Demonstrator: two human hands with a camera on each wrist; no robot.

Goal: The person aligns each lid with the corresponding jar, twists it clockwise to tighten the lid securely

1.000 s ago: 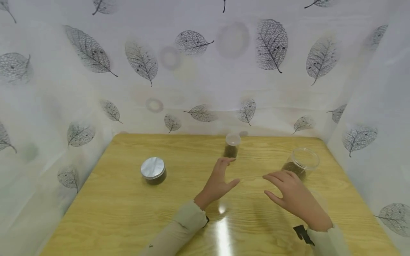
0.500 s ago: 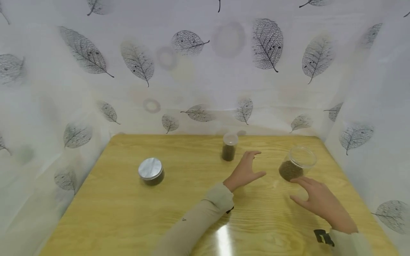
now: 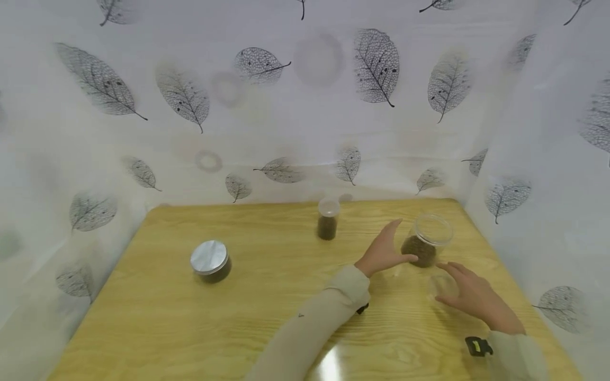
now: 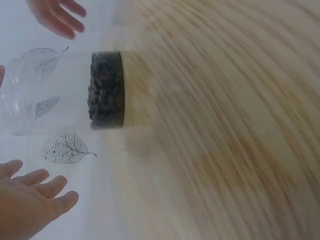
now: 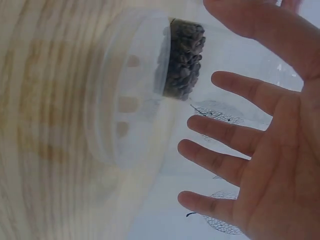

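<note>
A wide clear jar [image 3: 426, 241] without a lid stands upright at the right of the table, with dark grains in its bottom. My left hand [image 3: 385, 251] is at its left side, fingers spread, the thumb overlapping the jar's lower part in the head view. In the left wrist view, a gap shows between the left fingers [image 4: 50, 187] and the jar [image 4: 106, 90]. My right hand [image 3: 476, 293] hovers at the jar's near right, fingers spread and holding nothing. Beside its fingertips a clear round lid [image 3: 443, 286] lies on the table; the right wrist view shows this lid [image 5: 135, 100] larger.
A small narrow clear jar [image 3: 328, 219] with a pale lid and dark contents stands at the table's back middle. At the left is a low jar with a silver lid [image 3: 209, 257]. Leaf-printed white sheeting [image 3: 286, 121] encloses the wooden table [image 3: 190, 328] at the back and sides.
My left hand has moved right, past the narrow jar to the wide jar's left side. The right hand has shifted right and toward me, uncovering the wide jar. The head view has turned slightly right.
</note>
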